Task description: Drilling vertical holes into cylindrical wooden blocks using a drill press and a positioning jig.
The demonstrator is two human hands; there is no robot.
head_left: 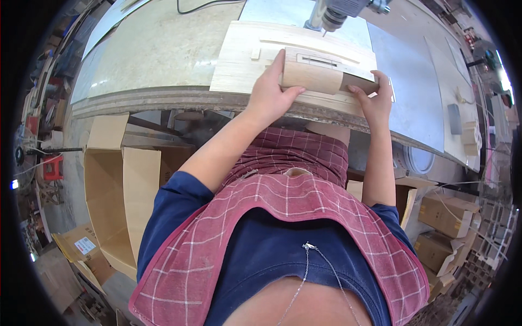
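Between my two hands lies a pale wooden block (311, 77) with a rounded front, a slotted rectangular recess on top and a darker section at its right end. My left hand (271, 93) grips the left end, thumb along the front and fingers at the side. At the right end my right hand (376, 102) closes on the darker section with thumb and fingers. Beneath the block is a light wooden board (231, 61) with thin strips fixed on it. A drill (335, 20) points its bit down just behind the block, apart from it.
The worktable's front edge (163, 96) runs close to my lap. Grey-blue sheets (405, 81) cover its right part, and a black cable (209, 7) lies at the back. An open cardboard box (111, 201) stands at my left, more cartons (443, 214) at my right.
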